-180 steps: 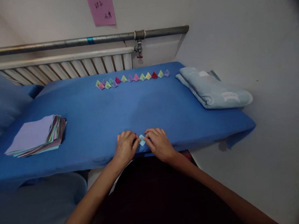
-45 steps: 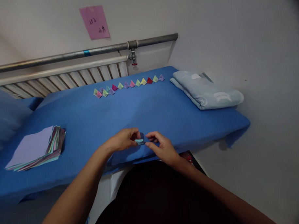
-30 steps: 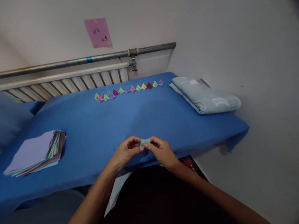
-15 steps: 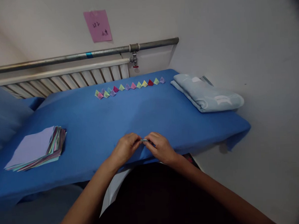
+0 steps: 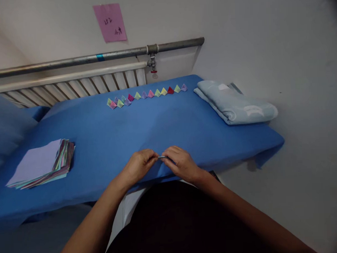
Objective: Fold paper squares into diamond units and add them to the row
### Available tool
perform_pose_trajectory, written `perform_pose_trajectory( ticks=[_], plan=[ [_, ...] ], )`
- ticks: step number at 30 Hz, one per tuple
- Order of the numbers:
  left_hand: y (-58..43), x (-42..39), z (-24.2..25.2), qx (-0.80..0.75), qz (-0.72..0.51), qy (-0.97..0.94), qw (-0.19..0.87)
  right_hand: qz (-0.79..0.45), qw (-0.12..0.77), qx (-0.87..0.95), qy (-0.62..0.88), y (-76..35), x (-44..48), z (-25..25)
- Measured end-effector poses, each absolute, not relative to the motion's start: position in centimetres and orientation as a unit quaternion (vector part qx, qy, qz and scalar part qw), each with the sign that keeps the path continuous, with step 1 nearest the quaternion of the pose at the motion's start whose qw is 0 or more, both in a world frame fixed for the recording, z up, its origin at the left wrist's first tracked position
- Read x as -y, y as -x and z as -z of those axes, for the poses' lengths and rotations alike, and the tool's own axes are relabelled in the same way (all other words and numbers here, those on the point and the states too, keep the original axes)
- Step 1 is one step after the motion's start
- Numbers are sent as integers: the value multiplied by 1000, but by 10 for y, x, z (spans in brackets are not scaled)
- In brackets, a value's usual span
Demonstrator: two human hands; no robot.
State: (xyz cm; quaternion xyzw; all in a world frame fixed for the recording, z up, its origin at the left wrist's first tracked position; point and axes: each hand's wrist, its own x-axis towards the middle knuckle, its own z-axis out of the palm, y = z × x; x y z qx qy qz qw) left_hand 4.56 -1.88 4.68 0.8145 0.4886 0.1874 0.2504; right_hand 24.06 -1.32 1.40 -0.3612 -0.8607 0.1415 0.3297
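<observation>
Near the front edge of the blue-covered table (image 5: 108, 136), my left hand (image 5: 139, 166) and my right hand (image 5: 179, 163) meet with fingers closed. Between their fingertips they pinch a small folded light-blue paper piece (image 5: 162, 157), of which only a thin sliver shows. A row of several small folded paper shapes (image 5: 145, 95) in pink, green, yellow, purple and red lies along the far side of the table. A stack of coloured square paper sheets (image 5: 41, 162), lilac on top, rests at the left.
A folded light-blue blanket (image 5: 236, 102) lies at the table's far right. Behind the table run a radiator (image 5: 73, 83) and a metal pipe (image 5: 99, 57) with a valve. A pink note (image 5: 110, 22) hangs on the wall. A blue pillow (image 5: 5, 128) sits at the left.
The hands lifted the light-blue piece off the table a second ago, then lowered it back and pressed together over it, so it is nearly hidden now.
</observation>
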Motion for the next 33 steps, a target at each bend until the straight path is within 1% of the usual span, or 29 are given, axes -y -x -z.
perform_pose_trajectory(
  ticks=[4,9,13,16,21,26,33],
  plan=[
    [-47,22,-41,-486,-209,-829,182,-117,314,869,364,-240,13,-15],
    [-47,25,-34,-449,-255,-850,105,-56,286,892,345,-239,10,-17],
    [-48,30,-26,-432,-245,-868,6,-19,276,900,337,-240,12,-16],
    [-50,39,-15,-422,-241,-872,-59,-14,272,903,333,-244,20,-10],
    [-52,54,-2,-405,-257,-874,-71,-37,258,910,324,-251,35,2],
    [-51,60,-2,-397,-275,-873,-69,-41,283,906,313,-254,38,8],
    [-53,64,0,-423,-290,-857,-45,-81,301,890,333,-253,36,8]
  ],
)
